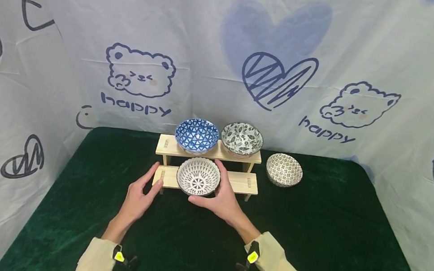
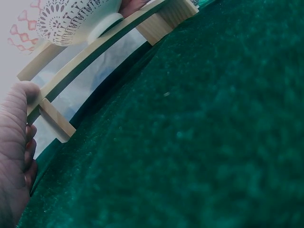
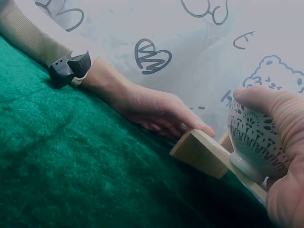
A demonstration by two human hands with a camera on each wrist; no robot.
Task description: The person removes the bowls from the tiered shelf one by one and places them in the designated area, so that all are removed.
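My right hand (image 1: 225, 202) grips a small white bowl with a dark radiating pattern (image 1: 198, 177), its thumb at the near side and fingers round the right side. The bowl's foot is on or just over the lower step of a two-step wooden stand (image 1: 246, 183); exact contact is hard to tell. My left hand (image 1: 139, 196) holds the left end of that lower step, with the thumb (image 2: 27, 90) at its front edge and the other fingers partly hidden beyond. On the upper step are a blue patterned bowl (image 1: 196, 135) and a grey-green leaf-patterned bowl (image 1: 242, 139).
A small bowl with a brownish lattice pattern (image 1: 284, 170) sits tilted on the green velvet cloth (image 1: 334, 240), right of the stand. Behind and at both sides hangs a white curtain (image 1: 212, 40) with bear and heart drawings.
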